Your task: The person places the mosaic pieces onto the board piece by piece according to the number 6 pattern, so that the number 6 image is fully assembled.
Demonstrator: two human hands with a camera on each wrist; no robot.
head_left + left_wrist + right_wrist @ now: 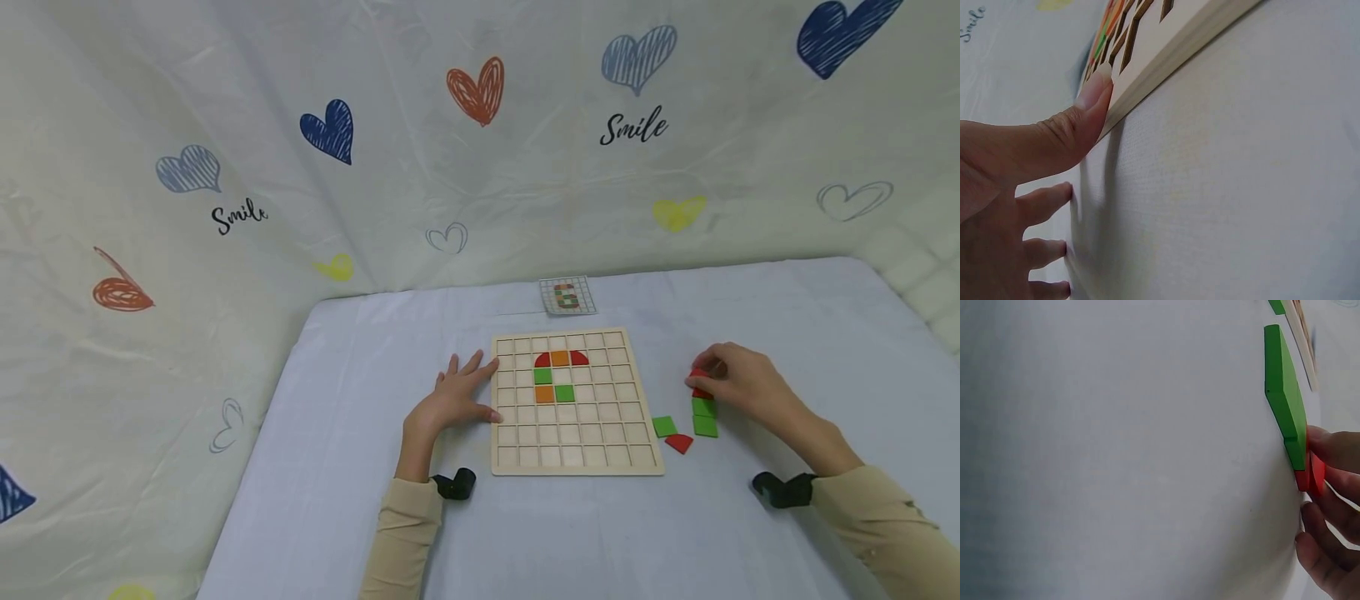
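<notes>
My left hand (pixel 453 398) is spread, with its thumb and index fingertip touching the left edge of the wooden grid board (pixel 517 458). In the left wrist view the thumb (pixel 1094 94) lies on the board's rim. On the board sit red quarter-round tiles, orange squares and green squares. My right hand (pixel 742 383) pinches a red tile (pixel 1317 475) between thumb and finger, tilted up off another red tile (pixel 1301 480). Two green square tiles (pixel 705 417) lie in line just in front of it. The fingers partly hide the held tile.
A small pattern card (pixel 567 297) lies behind the board. Beside the board's right edge are a loose green tile (pixel 664 427) and a red quarter-round tile (pixel 679 443). A white cloth (pixel 360 375) covers the table, and a curtain printed with hearts hangs behind it.
</notes>
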